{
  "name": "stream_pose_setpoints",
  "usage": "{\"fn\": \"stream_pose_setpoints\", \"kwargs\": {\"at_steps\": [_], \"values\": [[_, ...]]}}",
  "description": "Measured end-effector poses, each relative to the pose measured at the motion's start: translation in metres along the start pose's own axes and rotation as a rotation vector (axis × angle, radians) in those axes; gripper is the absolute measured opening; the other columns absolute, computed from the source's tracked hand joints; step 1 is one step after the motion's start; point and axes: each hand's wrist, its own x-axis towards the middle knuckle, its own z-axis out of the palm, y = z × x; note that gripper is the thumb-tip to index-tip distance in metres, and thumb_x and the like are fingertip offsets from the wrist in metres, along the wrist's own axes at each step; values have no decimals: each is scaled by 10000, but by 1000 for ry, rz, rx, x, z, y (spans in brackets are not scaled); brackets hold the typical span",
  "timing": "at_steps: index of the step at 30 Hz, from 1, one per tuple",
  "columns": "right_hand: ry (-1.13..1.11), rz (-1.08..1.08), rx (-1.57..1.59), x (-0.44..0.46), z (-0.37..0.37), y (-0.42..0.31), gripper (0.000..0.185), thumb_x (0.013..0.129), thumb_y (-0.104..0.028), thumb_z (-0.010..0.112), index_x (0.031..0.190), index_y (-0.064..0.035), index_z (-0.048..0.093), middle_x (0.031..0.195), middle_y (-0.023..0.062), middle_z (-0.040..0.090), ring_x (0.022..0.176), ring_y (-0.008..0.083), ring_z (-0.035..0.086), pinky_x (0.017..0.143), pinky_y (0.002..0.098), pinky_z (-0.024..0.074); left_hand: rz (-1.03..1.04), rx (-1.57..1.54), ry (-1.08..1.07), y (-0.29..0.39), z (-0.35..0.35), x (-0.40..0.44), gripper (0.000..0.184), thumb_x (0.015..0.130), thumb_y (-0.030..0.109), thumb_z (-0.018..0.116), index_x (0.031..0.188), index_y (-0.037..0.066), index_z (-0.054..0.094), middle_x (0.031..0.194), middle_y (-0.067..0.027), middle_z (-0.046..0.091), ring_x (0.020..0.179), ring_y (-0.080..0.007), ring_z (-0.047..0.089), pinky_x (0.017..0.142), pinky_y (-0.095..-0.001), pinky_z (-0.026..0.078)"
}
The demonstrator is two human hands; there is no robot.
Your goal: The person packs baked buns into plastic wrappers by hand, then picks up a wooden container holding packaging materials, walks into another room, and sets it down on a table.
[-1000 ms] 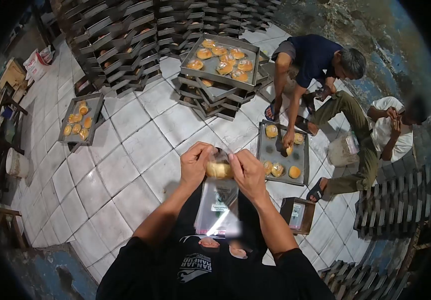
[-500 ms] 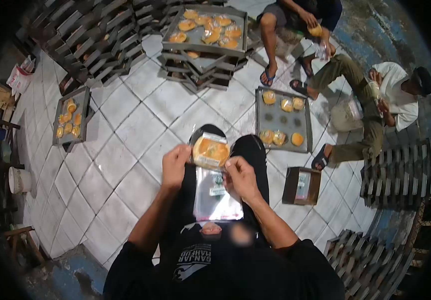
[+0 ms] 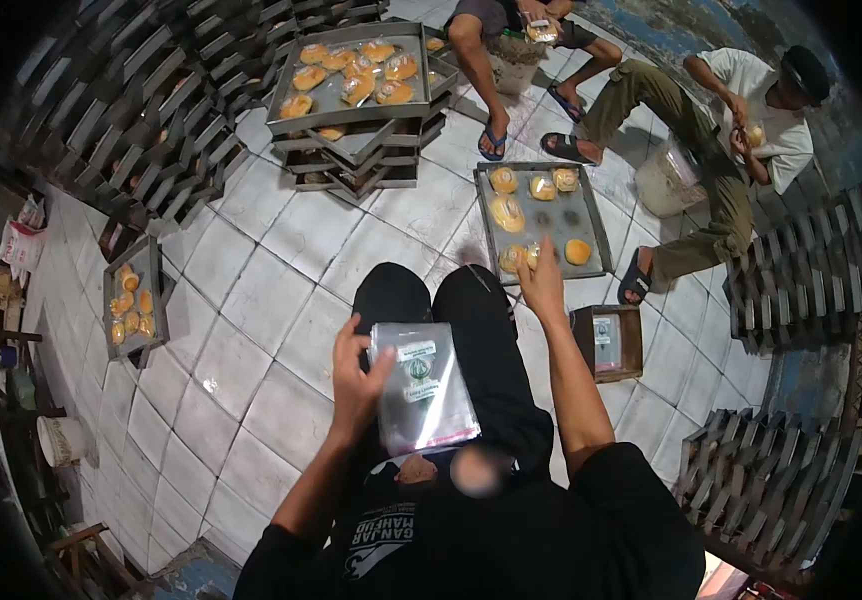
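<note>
On my lap lies a stack of clear plastic bags (image 3: 426, 400) with green-and-white printing. My left hand (image 3: 355, 378) is at the stack's left edge, fingers apart and thumb over the bags, gripping nothing. My right hand (image 3: 542, 278) stretches over the near edge of a metal tray (image 3: 606, 235), its fingers apart beside the front-left buns (image 3: 511, 259), which it partly covers. A wrapped bun (image 3: 507, 213) lies at that tray's left side. Another bun (image 3: 578, 252) sits at the front right, and several more occupy the back row.
A stack of trays (image 3: 346, 120) topped with wrapped buns stands at the far left of centre. Another bun tray (image 3: 131, 300) is at left. A box (image 3: 619, 345) holding bags stands right of my knees. Two people sit beyond the right tray, each handling a bun.
The wrapped bun has gone from between my hands to the tray's left side, released. My right hand moved forward and right to the tray; my left hand lowered to the bags. The view shifted.
</note>
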Motion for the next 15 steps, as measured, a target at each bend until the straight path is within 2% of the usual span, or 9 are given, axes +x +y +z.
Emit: {"fn": "stream_pose_setpoints", "kwargs": {"at_steps": [1, 2, 4, 5, 8, 9, 10, 13, 15], "values": [[-167, 122, 109, -12, -1, 5, 482, 895, -144, 680, 1328, 3, 529, 1166, 223, 650, 1028, 345, 651, 911, 387, 506, 7, 16, -27, 4, 1, -5, 265, 883, 172, 639, 1017, -56, 617, 1451, -281, 425, 1385, -360, 370, 1153, -431, 245], [-343, 251, 216, -32, -1, 8, 501, 891, -148, 685, 1342, -1, 524, 1204, 215, 642, 1059, 332, 647, 927, 382, 502, 66, 82, -33, 10, 1, -7, 271, 883, 172, 640, 1022, -60, 623, 1418, -287, 454, 1369, -375, 388, 1142, -436, 265], [-494, 308, 567, -46, -48, -60, 541, 883, -162, 703, 1358, 12, 512, 1264, 193, 620, 1129, 297, 619, 961, 374, 485, 184, 205, -66, 20, 0, -11, 284, 884, 173, 643, 1033, -68, 634, 1352, -301, 510, 1336, -406, 424, 1120, -446, 305], [-505, 272, 702, -60, -55, -74, 566, 884, -179, 713, 1369, 15, 496, 1295, 169, 605, 1157, 269, 600, 975, 365, 476, 231, 12, -67, 19, 2, -11, 323, 920, 214, 633, 1107, -50, 632, 1256, -226, 608, 1232, -325, 537, 1061, -414, 383], [-486, 262, 1110, -92, -90, -116, 617, 902, -228, 724, 1407, 0, 451, 1317, 106, 583, 1193, 195, 562, 1009, 339, 455, -355, -705, -107, 50, 8, -18, 309, 964, 222, 618, 1154, -21, 617, 1159, -129, 666, 1088, -212, 618, 956, -354, 466], [-589, 398, 1340, -98, -104, -126, 658, 910, -265, 729, 1435, -16, 421, 1325, 86, 561, 1228, 161, 522, 1038, 326, 430, -205, -746, -115, 52, 15, -12, 288, 1002, 202, 585, 1212, 5, 591, 1147, -82, 664, 1009, -144, 632, 881, -300, 499], [-643, 390, 1407, -97, -121, -130, 643, 916, -266, 723, 1435, -22, 431, 1325, 89, 553, 1229, 152, 514, 1033, 321, 430, -208, -803, -114, 59, 24, -4, 277, 1004, 183, 579, 1216, 4, 588, 1148, -87, 664, 1013, -147, 633, 887, -298, 498], [-728, 634, 1235, -99, -144, -121, 525, 916, -218, 705, 1358, -11, 511, 1238, 70, 619, 1102, 144, 578, 981, 315, 462, -249, -906, -151, 89, 54, 10, 275, 1006, 160, 572, 1237, 11, 565, 1131, -95, 670, 982, -156, 655, 864, -296, 528], [-651, 580, 1195, -95, -158, -98, 482, 916, -217, 701, 1321, -7, 547, 1180, 71, 647, 1066, 137, 590, 965, 313, 470, -233, -854, -281, 90, 74, 19, 341, 997, 152, 583, 1303, 17, 518, 1202, -103, 641, 1052, -167, 631, 906, -310, 514]]}}
